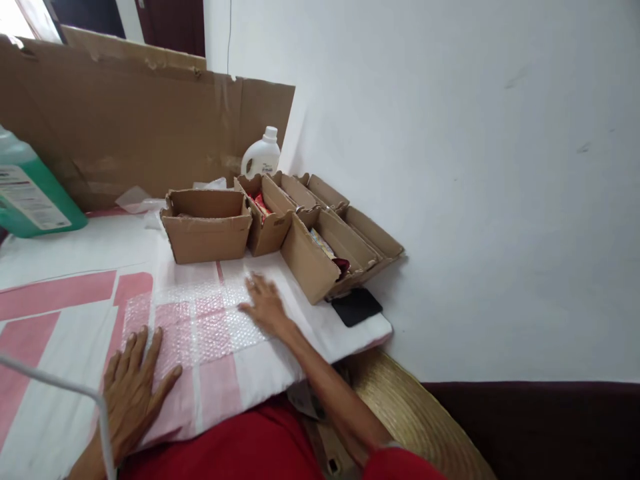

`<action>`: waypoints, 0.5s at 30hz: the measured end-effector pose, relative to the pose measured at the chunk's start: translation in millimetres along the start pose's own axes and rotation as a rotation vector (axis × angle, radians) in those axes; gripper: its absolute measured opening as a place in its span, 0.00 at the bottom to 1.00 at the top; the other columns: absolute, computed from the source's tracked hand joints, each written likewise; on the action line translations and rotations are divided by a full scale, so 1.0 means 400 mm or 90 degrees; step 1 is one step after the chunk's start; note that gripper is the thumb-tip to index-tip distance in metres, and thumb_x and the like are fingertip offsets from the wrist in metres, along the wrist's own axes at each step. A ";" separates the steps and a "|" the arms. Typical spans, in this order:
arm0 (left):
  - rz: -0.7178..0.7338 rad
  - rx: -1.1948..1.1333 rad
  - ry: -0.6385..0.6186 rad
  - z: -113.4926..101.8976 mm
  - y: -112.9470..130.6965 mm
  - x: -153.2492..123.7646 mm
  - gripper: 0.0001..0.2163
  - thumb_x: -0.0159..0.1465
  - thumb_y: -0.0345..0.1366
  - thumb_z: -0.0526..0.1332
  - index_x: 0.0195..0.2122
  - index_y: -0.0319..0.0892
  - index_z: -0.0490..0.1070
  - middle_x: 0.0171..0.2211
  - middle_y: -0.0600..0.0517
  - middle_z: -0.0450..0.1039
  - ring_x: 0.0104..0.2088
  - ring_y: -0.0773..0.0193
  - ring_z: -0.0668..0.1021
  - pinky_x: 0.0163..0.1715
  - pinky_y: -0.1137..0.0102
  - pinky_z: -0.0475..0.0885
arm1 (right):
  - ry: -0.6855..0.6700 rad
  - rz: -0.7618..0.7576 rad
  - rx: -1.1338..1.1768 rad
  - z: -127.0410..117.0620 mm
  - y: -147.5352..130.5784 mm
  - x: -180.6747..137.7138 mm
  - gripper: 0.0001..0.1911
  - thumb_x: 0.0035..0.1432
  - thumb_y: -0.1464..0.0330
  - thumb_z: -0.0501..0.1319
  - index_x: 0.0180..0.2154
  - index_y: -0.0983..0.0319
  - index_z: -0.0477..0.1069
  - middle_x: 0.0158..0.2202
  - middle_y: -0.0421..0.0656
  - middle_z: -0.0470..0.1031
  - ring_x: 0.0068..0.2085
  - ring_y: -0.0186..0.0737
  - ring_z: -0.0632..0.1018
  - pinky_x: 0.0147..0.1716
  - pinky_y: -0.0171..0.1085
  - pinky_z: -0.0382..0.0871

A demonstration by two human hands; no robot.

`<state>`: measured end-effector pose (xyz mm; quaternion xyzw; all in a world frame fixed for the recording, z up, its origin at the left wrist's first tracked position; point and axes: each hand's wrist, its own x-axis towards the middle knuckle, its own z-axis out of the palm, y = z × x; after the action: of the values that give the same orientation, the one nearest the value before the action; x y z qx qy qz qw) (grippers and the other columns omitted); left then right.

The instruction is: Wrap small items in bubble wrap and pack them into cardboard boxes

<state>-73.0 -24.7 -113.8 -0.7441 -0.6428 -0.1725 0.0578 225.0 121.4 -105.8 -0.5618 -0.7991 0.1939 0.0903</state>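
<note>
Bubble wrap sheet (200, 323) lies flat near table's front edge, long axis left-right; our left hand (133, 387) and right hand (264, 305) press opposite ends, fingers spread open, gripping nothing.

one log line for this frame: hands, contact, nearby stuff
left hand: flat on bubble wrap | right hand: flat on bubble wrap | nearby: cardboard boxes, black phone
</note>
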 end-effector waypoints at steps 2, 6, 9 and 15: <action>0.020 0.000 0.006 -0.001 -0.008 -0.018 0.36 0.67 0.54 0.48 0.72 0.41 0.47 0.72 0.35 0.51 0.71 0.39 0.56 0.66 0.43 0.53 | 0.059 0.078 -0.033 -0.053 0.101 -0.065 0.41 0.68 0.52 0.56 0.70 0.71 0.50 0.73 0.65 0.44 0.73 0.60 0.49 0.69 0.59 0.46; 0.084 -0.011 -0.007 -0.008 -0.045 -0.084 0.39 0.65 0.55 0.54 0.73 0.48 0.44 0.72 0.40 0.52 0.70 0.40 0.59 0.67 0.46 0.51 | 0.073 -0.136 -0.056 -0.077 0.145 -0.212 0.52 0.58 0.44 0.64 0.72 0.64 0.48 0.74 0.59 0.43 0.73 0.59 0.47 0.69 0.59 0.49; 0.111 -0.013 -0.062 -0.033 -0.081 -0.142 0.45 0.59 0.60 0.60 0.73 0.50 0.45 0.72 0.41 0.51 0.70 0.40 0.60 0.68 0.48 0.51 | -0.032 -0.271 -0.057 -0.050 0.110 -0.305 0.57 0.52 0.42 0.66 0.72 0.63 0.47 0.74 0.57 0.45 0.73 0.61 0.48 0.69 0.61 0.46; 0.197 -0.069 -0.128 -0.095 -0.156 -0.208 0.36 0.64 0.43 0.60 0.72 0.56 0.49 0.69 0.47 0.62 0.65 0.50 0.69 0.63 0.59 0.65 | -0.054 -0.311 -0.021 -0.009 0.126 -0.402 0.40 0.57 0.72 0.59 0.71 0.64 0.53 0.72 0.53 0.54 0.72 0.53 0.54 0.69 0.54 0.56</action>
<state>-150.3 -103.9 -114.6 -0.8494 -0.5132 -0.1210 -0.0213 326.5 -13.1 -111.3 -0.3445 -0.9174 0.1768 0.0918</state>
